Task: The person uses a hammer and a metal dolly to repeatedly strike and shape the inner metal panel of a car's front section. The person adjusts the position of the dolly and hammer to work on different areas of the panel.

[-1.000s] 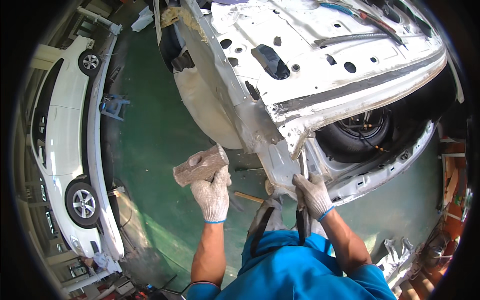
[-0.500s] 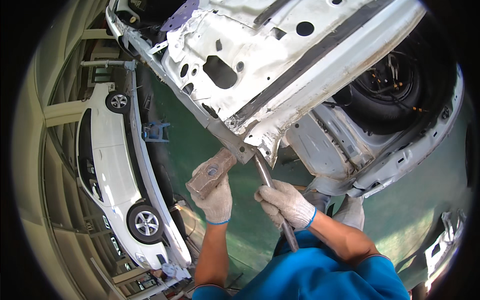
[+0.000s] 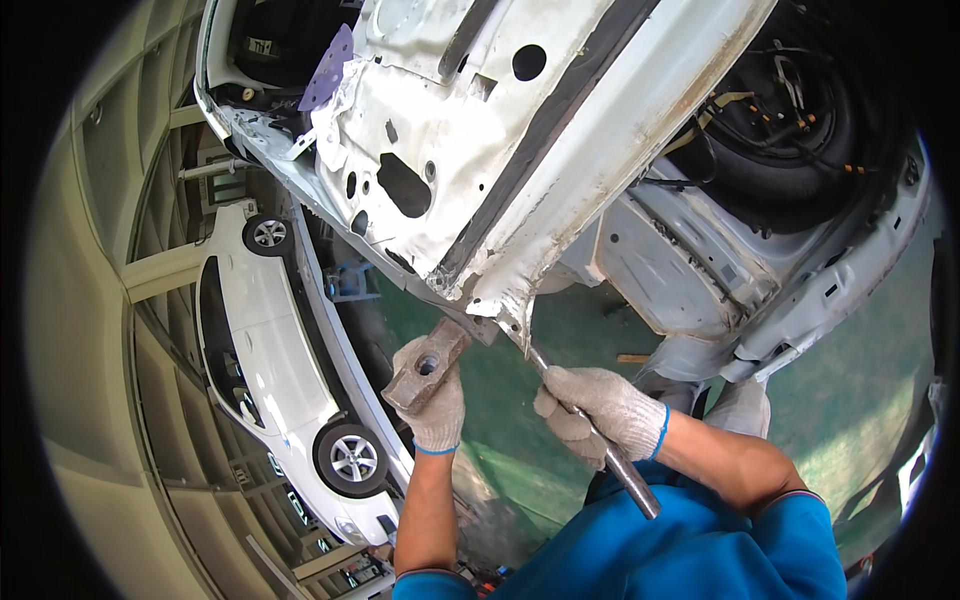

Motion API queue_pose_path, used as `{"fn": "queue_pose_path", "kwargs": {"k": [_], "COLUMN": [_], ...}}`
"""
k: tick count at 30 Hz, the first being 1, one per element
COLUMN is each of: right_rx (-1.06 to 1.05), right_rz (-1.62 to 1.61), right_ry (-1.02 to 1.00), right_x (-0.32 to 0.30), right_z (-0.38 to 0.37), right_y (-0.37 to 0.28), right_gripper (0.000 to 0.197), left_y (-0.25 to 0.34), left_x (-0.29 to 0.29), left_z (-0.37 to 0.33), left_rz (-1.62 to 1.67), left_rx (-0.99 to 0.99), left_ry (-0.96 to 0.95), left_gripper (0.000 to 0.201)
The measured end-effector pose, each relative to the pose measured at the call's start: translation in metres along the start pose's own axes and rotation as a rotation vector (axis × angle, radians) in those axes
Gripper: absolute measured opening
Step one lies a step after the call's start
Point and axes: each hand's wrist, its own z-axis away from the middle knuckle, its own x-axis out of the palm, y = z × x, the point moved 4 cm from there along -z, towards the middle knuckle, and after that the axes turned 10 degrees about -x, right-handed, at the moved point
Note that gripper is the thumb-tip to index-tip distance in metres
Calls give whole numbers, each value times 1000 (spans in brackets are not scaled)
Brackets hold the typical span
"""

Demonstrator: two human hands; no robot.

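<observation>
My left hand [image 3: 440, 412], in a pale knit glove, is closed on a worn, blocky steel hammer head [image 3: 410, 388] with a round eye. Whether a handle runs beneath it cannot be seen. The head's upper end is close to the bent grey corner [image 3: 478, 326] of a white car body panel [image 3: 455, 130]; contact is unclear. My right hand [image 3: 612, 408], gloved alike, wraps round a round metal bar [image 3: 630, 482]. The bar slants from that panel corner down to the right, toward my blue shirt. Its upper tip is hidden behind the torn, crumpled panel edge [image 3: 512, 310].
To the right, the stripped car body has a dark round well [image 3: 775, 190] with loose wires and a grey sheet-metal edge [image 3: 810, 300]. A white car [image 3: 275, 340] stands at left beside a long rail. A small blue stand [image 3: 352, 282] sits on the green floor [image 3: 500, 460].
The view has shifted, so the panel appears farther left. The bar now slants more, and my right hand is farther right on it. The hammer head remains near the panel corner.
</observation>
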Motion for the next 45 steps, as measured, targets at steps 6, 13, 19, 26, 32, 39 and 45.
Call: {"fn": "queue_pose_path", "kwargs": {"k": [6,13,19,26,32,39,45], "right_rx": [7,-336,-77,-119,-101,10,-190], "right_rz": [10,-221,30,-16,-24,-62,-153], "right_ry": [-99,387,48,209,183,-12,239], "right_x": [-24,-32,-16,-16,-33,1,-37], "right_z": [-9,-14,-13,-15,-14,-9,-10], "right_y": [-7,-23,-7,-1,-6,14,-7], "right_gripper": [47,43,39,37,40,31,37], "left_y": [-6,-4,-11,-7,-12,-25,-23], "left_x": [3,4,6,6,7,12,17], "left_z": [1,8,8,7,7,18,27], "left_rz": [-31,-67,64,37,53,209,-42], "left_rx": [-42,-31,-113,-94,-89,-250,-218], "left_ry": [-4,13,-9,1,21,52,10], "left_gripper": [39,39,37,36,40,44,42]}}
